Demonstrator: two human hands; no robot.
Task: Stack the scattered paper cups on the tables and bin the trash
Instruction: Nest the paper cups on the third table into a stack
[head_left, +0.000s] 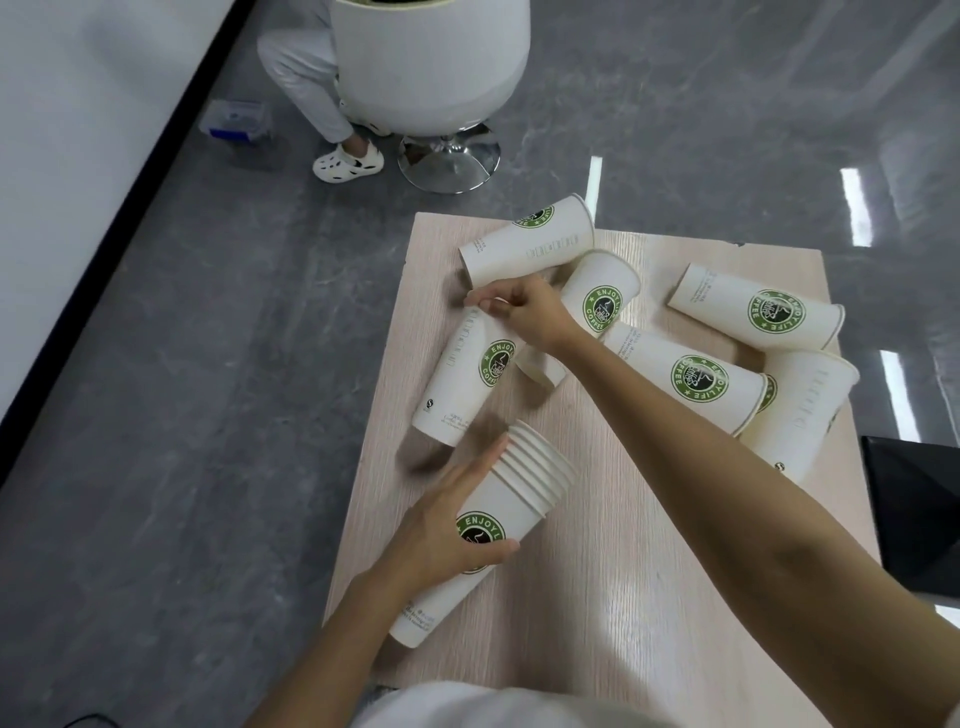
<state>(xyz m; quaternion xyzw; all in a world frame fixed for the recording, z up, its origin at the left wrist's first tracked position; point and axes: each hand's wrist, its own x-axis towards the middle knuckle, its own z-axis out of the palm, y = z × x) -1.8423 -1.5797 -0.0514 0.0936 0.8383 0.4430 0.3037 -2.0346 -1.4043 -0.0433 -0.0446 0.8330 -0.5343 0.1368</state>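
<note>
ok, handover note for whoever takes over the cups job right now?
Left hand grips the nested stack, held tilted at the near left of the table.
Right hand pinches the rim of a loose cup near the far left edge.
Done: several cups nested.
Left: nest that cup, then the other cups lying on their sides beyond it.
No bin or trash that I can make out.

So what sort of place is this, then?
Probably an office lounge or break area, though that's a guess: polished grey floor, a white chair on a chrome base, and branded paper coffee cups scattered on a wooden table.
</note>
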